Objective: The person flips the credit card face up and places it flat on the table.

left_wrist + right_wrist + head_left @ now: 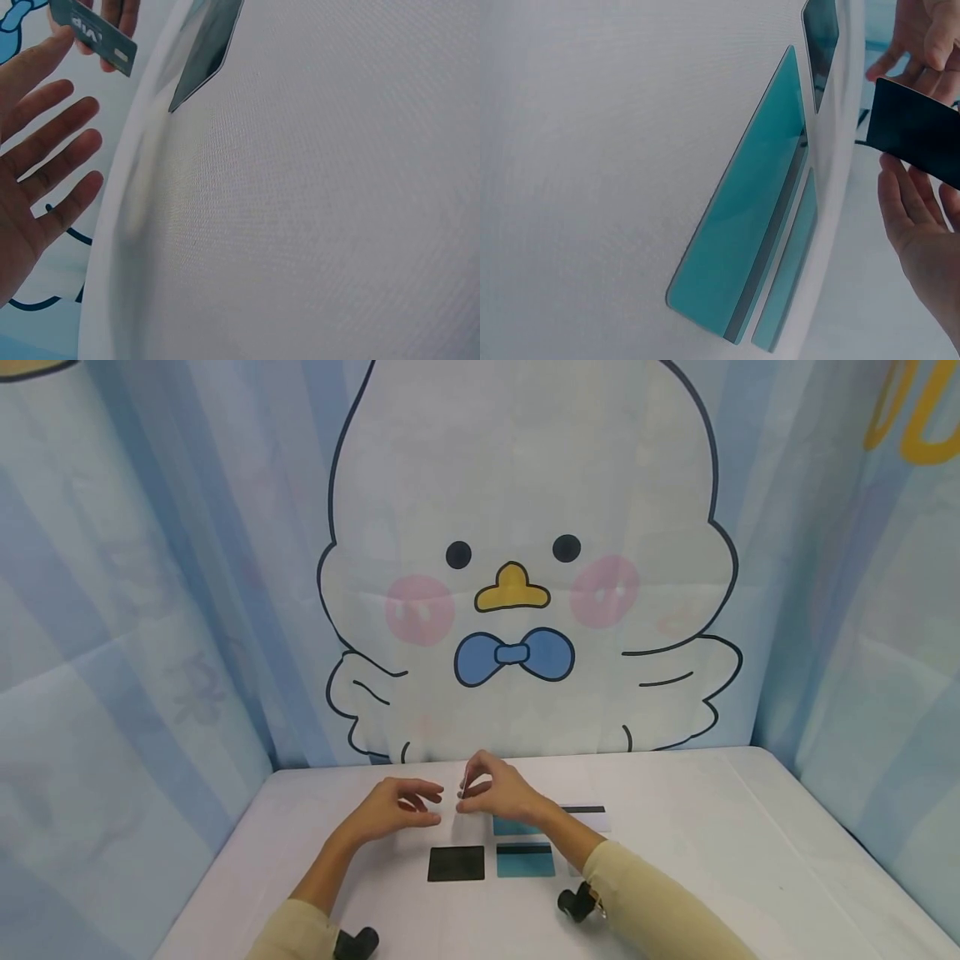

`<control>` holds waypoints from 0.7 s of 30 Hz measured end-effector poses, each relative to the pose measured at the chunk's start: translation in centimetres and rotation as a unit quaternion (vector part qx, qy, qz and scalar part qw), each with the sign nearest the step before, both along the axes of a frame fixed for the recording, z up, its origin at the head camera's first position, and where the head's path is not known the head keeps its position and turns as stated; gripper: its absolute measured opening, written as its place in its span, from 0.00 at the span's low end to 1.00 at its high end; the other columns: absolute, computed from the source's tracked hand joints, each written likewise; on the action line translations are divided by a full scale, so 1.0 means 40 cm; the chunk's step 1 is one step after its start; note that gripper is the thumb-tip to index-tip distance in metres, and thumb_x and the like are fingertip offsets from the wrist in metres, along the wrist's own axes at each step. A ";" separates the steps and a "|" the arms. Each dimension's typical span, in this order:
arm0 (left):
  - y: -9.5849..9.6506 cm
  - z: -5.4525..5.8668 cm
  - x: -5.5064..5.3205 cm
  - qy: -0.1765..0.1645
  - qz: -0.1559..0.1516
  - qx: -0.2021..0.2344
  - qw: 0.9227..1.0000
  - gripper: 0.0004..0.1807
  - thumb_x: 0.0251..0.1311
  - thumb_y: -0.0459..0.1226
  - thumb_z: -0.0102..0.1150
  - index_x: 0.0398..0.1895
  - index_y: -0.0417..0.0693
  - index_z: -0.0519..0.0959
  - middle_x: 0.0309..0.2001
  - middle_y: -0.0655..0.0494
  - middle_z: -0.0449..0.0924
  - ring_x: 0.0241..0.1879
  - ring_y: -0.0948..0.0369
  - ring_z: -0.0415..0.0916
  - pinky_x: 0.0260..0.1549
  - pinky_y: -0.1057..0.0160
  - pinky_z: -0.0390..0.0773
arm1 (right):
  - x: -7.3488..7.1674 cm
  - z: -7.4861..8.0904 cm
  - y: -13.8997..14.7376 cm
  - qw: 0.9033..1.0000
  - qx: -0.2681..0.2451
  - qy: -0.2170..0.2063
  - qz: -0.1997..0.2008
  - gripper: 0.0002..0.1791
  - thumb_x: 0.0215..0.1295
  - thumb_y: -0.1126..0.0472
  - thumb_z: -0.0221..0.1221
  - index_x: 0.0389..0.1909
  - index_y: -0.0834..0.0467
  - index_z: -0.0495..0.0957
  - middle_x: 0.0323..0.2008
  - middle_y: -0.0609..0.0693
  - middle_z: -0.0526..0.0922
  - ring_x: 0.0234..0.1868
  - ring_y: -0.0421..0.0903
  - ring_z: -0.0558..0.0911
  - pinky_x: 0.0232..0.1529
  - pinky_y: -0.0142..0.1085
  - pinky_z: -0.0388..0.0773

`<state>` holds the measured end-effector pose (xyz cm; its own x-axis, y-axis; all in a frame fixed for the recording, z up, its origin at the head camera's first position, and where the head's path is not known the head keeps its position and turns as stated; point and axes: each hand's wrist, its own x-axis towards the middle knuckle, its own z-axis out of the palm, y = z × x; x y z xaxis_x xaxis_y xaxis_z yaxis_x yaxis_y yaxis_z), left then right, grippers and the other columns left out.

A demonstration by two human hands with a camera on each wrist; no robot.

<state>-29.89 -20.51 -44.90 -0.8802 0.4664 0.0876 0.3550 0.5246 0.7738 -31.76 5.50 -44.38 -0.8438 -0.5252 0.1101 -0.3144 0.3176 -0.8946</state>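
A thin dark card (94,37) with "VIP" lettering and a small chip is held up over the table, seen edge-on from the head. My right hand (502,791) pinches it between thumb and fingers. To its left, my left hand (393,808) is raised with its fingers spread, its index fingertip overlapping the card in the left wrist view. The card's plain dark back (915,131) faces the right wrist camera. Below the hands lie a black card (456,864) and a teal card (525,862) with a dark stripe.
Behind these, another teal card (513,827) and a white card with a dark stripe (592,820) are partly hidden by my right forearm. A pale card edge (573,870) shows beside the sleeve. The white table (712,860) meets a printed curtain (517,718) at the back.
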 end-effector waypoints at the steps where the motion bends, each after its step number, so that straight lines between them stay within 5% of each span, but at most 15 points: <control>1: 0.000 0.000 0.000 0.000 -0.002 -0.001 1.000 0.29 0.61 0.44 0.74 0.63 0.41 0.81 0.54 0.45 0.87 0.46 0.56 0.82 0.45 0.67 0.81 | 0.000 0.000 0.000 1.000 -0.006 -0.003 0.003 0.21 0.64 0.61 0.71 0.52 0.58 0.71 0.52 0.55 0.81 0.58 0.56 0.86 0.57 0.51 0.83; 21: 0.008 -0.001 0.002 -0.005 -0.006 -0.008 1.000 0.29 0.59 0.40 0.76 0.64 0.44 0.81 0.55 0.47 0.87 0.49 0.52 0.83 0.54 0.46 0.82 | 0.003 0.008 0.000 0.997 -0.061 -0.031 0.023 0.24 0.64 0.61 0.71 0.56 0.56 0.72 0.54 0.57 0.88 0.59 0.54 0.85 0.59 0.54 0.79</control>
<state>-29.83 -20.17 -44.94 -0.8756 0.4777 0.0714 0.3537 0.5334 0.7684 -31.63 5.51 -44.07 -0.8261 -0.5497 0.1242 -0.2700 0.1925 -0.9434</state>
